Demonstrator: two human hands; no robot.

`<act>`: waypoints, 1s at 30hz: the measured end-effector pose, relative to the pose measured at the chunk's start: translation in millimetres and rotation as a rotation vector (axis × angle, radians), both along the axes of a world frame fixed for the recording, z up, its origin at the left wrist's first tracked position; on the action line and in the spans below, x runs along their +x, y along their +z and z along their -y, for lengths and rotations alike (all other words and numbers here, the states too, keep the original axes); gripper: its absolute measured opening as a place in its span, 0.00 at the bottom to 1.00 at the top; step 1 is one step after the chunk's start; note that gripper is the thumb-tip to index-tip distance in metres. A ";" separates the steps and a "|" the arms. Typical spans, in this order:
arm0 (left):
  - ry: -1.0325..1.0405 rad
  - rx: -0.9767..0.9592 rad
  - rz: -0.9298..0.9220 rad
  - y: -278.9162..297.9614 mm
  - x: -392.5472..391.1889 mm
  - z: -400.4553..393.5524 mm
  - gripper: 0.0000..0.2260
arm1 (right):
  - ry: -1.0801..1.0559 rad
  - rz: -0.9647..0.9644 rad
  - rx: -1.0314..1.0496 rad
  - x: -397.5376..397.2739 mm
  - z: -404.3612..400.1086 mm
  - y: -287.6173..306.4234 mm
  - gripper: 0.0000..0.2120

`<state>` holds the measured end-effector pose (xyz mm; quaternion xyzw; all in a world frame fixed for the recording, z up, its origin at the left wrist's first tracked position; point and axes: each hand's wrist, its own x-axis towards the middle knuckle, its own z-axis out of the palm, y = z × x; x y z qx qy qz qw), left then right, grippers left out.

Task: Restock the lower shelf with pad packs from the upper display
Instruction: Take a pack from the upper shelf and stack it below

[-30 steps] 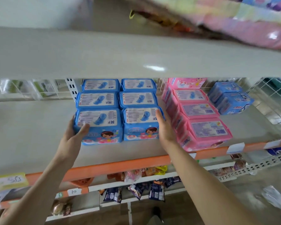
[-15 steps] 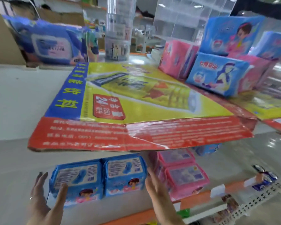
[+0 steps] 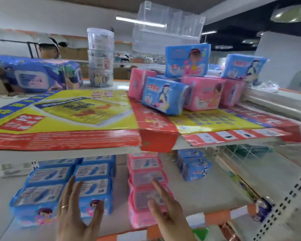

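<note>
Both empty: left hand (image 3: 75,211) spread, fingers straight, in front of the blue pad packs (image 3: 63,186) on the lower shelf (image 3: 207,193); right hand (image 3: 165,209) likewise spread before the pink row (image 3: 146,186). Between steps, probably, with nothing held. Next: up to the upper display (image 3: 189,122), where loose blue pack (image 3: 163,97) lies foremost, leaning on pink ones; needs a firm grasp, then a spot beside the matching row below.
</note>
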<state>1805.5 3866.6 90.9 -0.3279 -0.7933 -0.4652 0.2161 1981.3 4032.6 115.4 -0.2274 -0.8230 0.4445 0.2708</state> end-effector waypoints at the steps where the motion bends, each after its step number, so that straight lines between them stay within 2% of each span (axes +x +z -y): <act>1: -0.011 0.002 -0.017 0.9 14.5 -10.4 0.42 | 0.001 -0.005 -0.004 11.0 -10.0 -0.7 0.33; 3: -0.050 0.003 0.000 1.9 40.7 -26.4 0.42 | 0.019 -0.048 -0.028 31.7 -24.9 1.3 0.29; 6: -0.110 -0.016 -0.029 5.8 75.7 -44.2 0.36 | 0.057 -0.083 -0.052 62.0 -39.5 8.5 0.22; 10: -0.126 -0.090 -0.059 4.5 110.2 -62.1 0.35 | 0.079 -0.042 -0.038 90.1 -54.4 12.1 0.20; 14: -0.133 -0.155 0.004 0.4 132.4 -72.1 0.37 | 0.087 0.021 -0.053 109.5 -67.7 0.8 0.28; 20: -0.209 -0.214 -0.014 0.1 135.4 -78.3 0.37 | 0.022 0.067 -0.006 113.0 -68.5 0.8 0.44; 30: -0.321 -0.183 0.025 19.6 123.7 -79.8 0.32 | -0.074 0.062 0.061 111.9 -52.5 28.2 0.35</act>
